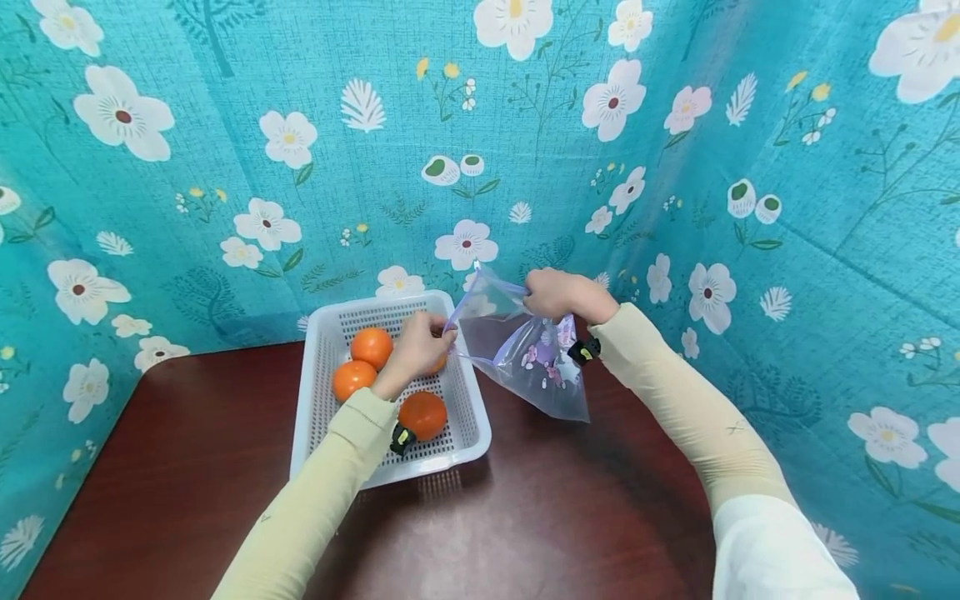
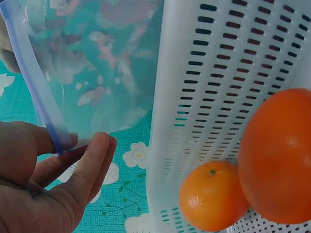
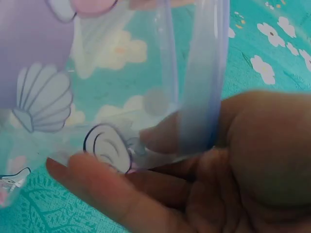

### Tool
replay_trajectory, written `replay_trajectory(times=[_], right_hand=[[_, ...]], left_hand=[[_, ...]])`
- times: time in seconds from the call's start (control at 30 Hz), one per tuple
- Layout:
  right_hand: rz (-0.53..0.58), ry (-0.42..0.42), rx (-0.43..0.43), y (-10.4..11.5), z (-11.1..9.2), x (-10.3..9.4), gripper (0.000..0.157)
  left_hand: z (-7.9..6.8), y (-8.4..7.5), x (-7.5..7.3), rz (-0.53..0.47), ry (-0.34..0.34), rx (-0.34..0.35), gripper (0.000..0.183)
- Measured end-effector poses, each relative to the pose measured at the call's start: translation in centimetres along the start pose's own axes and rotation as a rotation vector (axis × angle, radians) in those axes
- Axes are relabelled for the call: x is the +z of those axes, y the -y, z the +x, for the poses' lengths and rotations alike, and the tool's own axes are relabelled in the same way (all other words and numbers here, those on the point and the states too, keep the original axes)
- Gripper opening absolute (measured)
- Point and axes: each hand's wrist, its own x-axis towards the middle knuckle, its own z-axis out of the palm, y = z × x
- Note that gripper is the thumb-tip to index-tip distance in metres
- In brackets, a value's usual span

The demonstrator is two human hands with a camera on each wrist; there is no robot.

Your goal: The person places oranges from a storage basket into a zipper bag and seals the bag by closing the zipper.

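Observation:
A clear zip bag (image 1: 551, 379) with a lilac top band and printed shells and pink figures hangs between both hands, its mouth spread wide. My left hand (image 1: 420, 346) pinches one side of the mouth over the basket's right part; in the left wrist view the thumb is behind the lilac band (image 2: 36, 82). The opposite side is pinched by my right hand (image 1: 561, 293), thumb inside the film and fingers outside. Below and beside the left hand, a white perforated basket (image 1: 302, 417) holds several orange-red round fruits (image 1: 422, 416) and a smaller orange (image 2: 214, 196). No fruit shows inside the bag.
The basket stands on a dark red-brown table (image 1: 562, 517) near its back edge. Teal flowered cloth (image 1: 360, 183) hangs close behind the table and along the right side. A black strap (image 1: 583, 351) sits at the right wrist.

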Motion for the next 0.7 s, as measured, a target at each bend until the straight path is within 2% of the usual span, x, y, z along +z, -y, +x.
replay_trajectory(times=[0.33,0.5,0.7], right_hand=[[-0.029,-0.066,0.057,1.1,0.9,0.1,0.018],[-0.059,-0.073,0.077,1.3,1.2,-0.1,0.013],[-0.058,-0.072,0.084,1.4,1.6,-0.2,0.014]], left_hand=[[0.4,-0.3,-0.1,-0.082,0.021,-0.048,0.018],[0.5,-0.2,-0.1,-0.110,0.039,-0.034,0.021],[0.2,-0.1,-0.4,-0.132,0.129,-0.072,0.034]])
